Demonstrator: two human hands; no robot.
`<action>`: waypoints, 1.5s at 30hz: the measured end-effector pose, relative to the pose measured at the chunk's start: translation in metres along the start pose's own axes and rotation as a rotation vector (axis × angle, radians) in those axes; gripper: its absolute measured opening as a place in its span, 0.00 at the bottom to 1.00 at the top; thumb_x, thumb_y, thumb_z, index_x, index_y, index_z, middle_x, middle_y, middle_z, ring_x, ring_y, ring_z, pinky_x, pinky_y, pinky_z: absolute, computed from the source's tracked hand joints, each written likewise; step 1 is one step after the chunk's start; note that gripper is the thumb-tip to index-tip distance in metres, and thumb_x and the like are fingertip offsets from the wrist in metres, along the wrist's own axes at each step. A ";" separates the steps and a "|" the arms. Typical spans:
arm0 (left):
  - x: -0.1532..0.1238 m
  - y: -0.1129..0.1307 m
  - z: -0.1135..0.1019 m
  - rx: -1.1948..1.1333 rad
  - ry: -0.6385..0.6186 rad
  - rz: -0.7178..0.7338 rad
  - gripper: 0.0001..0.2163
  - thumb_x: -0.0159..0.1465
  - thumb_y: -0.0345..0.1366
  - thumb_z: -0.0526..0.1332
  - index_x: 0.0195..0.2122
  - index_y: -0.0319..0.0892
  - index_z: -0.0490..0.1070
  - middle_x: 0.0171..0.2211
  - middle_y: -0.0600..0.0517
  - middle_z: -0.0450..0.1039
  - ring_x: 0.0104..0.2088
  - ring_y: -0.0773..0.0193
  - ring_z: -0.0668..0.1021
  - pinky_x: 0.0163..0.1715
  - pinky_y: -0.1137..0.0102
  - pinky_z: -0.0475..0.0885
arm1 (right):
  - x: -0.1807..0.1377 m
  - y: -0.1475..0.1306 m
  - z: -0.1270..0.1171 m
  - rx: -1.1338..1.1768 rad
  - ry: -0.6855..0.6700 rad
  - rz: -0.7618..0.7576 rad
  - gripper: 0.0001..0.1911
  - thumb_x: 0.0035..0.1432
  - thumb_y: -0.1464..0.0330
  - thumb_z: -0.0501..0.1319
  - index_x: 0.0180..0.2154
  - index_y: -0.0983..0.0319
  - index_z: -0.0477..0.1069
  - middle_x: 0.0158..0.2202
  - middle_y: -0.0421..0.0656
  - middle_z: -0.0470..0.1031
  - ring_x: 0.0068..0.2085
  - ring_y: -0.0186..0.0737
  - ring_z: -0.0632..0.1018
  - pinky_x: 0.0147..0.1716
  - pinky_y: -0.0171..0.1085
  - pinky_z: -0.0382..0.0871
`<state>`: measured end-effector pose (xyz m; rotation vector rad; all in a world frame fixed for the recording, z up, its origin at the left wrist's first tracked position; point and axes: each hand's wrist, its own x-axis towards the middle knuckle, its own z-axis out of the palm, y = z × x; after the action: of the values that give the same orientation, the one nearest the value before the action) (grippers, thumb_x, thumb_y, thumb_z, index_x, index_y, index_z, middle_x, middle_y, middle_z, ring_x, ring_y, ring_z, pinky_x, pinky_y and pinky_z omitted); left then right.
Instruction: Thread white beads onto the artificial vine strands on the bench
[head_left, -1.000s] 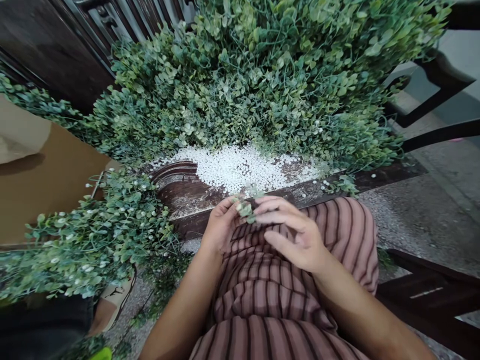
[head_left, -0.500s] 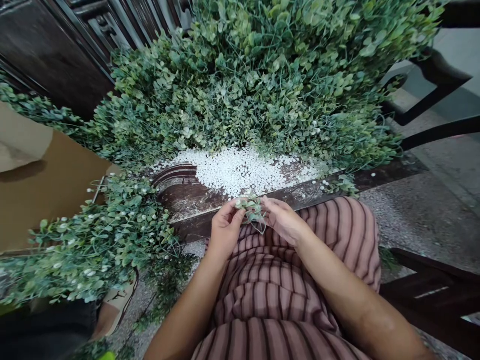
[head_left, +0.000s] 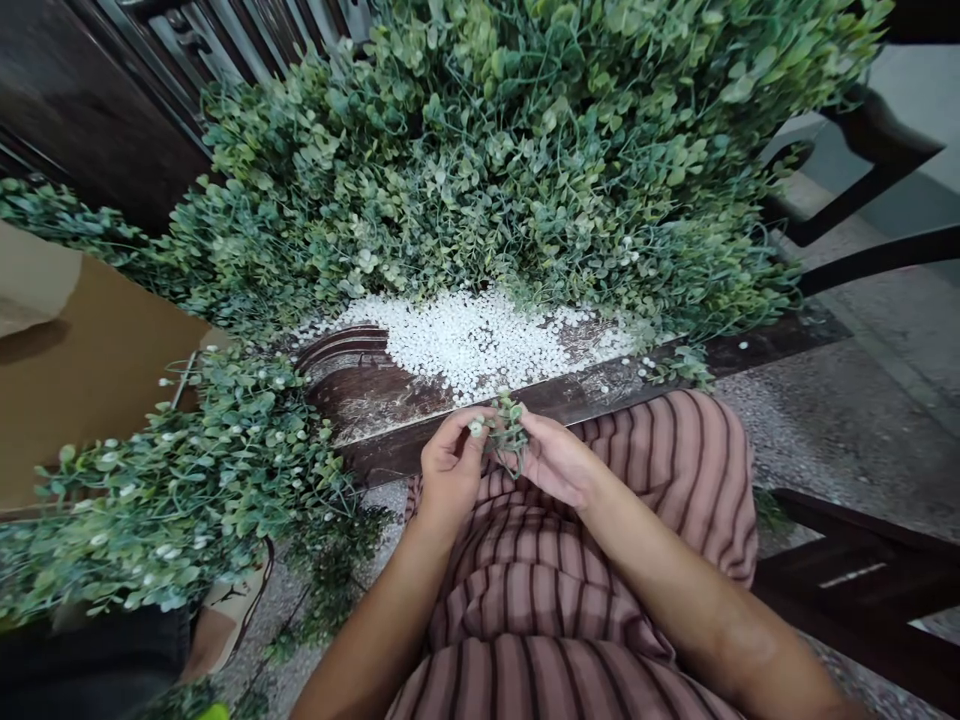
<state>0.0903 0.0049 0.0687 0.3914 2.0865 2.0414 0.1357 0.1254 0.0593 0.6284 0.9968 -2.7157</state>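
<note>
my left hand (head_left: pixel 450 462) and right hand (head_left: pixel 559 462) pinch one sprig (head_left: pixel 508 428) at closed fingertips; beaded sprigs (head_left: pixel 172 500) pile left of them, a larger bare heap (head_left: pixel 487 170) beyond, so i judge most remains.

both hands meet over a lap in striped brown fabric (head_left: pixel 555 600), pinching a small leafy sprig (head_left: pixel 508 432) between them. left hand (head_left: pixel 450 466) has its fingertips closed on the sprig's left side, where a white bead sits, and the right hand (head_left: pixel 559 462) grips the other side. just past the hands is the dark wooden worktop (head_left: pixel 375 400) with a heap of white beads (head_left: pixel 480 340) spread on it, and behind that a huge pile of green foliage (head_left: pixel 487 170). to the left, another bunch of greenery with white beads (head_left: pixel 172 490) hangs over a cardboard box (head_left: pixel 82 370). dark wooden furniture (head_left: pixel 862 580) sits at the right on speckled floor (head_left: pixel 840 430).
</note>
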 end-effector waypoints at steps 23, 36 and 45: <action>0.073 -0.048 -0.033 0.954 0.027 -0.076 0.07 0.56 0.32 0.59 0.35 0.43 0.74 0.37 0.49 0.71 0.36 0.62 0.73 0.42 0.67 0.67 | -0.010 -0.017 -0.003 -0.850 0.233 -0.496 0.18 0.54 0.54 0.55 0.25 0.62 0.65 0.22 0.38 0.63 0.25 0.33 0.64 0.27 0.33 0.59; 0.053 -0.013 -0.017 -0.063 0.042 -0.275 0.08 0.48 0.35 0.65 0.29 0.38 0.73 0.24 0.54 0.73 0.23 0.72 0.71 0.29 0.74 0.68 | -0.003 -0.007 -0.005 -0.684 0.188 -0.374 0.15 0.54 0.57 0.55 0.24 0.61 0.61 0.20 0.36 0.62 0.23 0.32 0.64 0.24 0.33 0.58; 0.022 0.016 0.001 -0.245 -0.178 -0.377 0.10 0.45 0.37 0.70 0.28 0.40 0.77 0.24 0.53 0.76 0.24 0.70 0.74 0.31 0.71 0.71 | -0.013 -0.017 0.004 -0.827 0.214 -0.513 0.10 0.53 0.62 0.57 0.26 0.62 0.66 0.24 0.39 0.66 0.28 0.34 0.67 0.29 0.34 0.61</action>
<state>0.0707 0.0136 0.0859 0.1214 1.6359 1.9232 0.1404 0.1355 0.0774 0.5394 2.4056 -2.2441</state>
